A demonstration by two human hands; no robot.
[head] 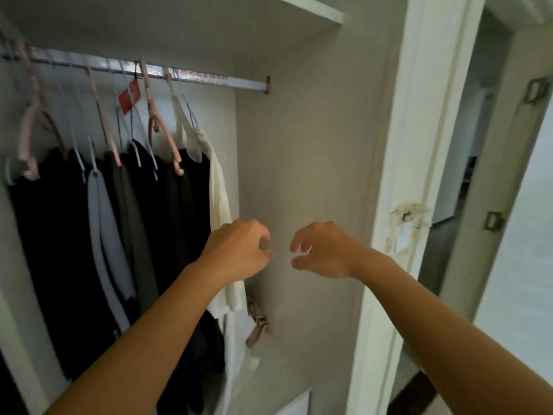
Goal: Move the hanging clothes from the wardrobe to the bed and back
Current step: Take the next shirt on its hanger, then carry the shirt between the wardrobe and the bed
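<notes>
Head view: dark and white soft hanging clothes point(125, 223) on silver wardrobe rail point(185, 74). Left hand point(236, 250), right hand point(321, 250) loosely curled, empty. Probably light, limp; best lifted by hanger hooks.

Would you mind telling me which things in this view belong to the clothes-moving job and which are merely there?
Belong to the job:
- dark garments on hangers
- white garment, rightmost on the rail
- left hand and right hand, both empty, fingers loosely curled

Merely there:
- red tag
- upper shelf
- door hinge
- brownish item low in the wardrobe
</notes>
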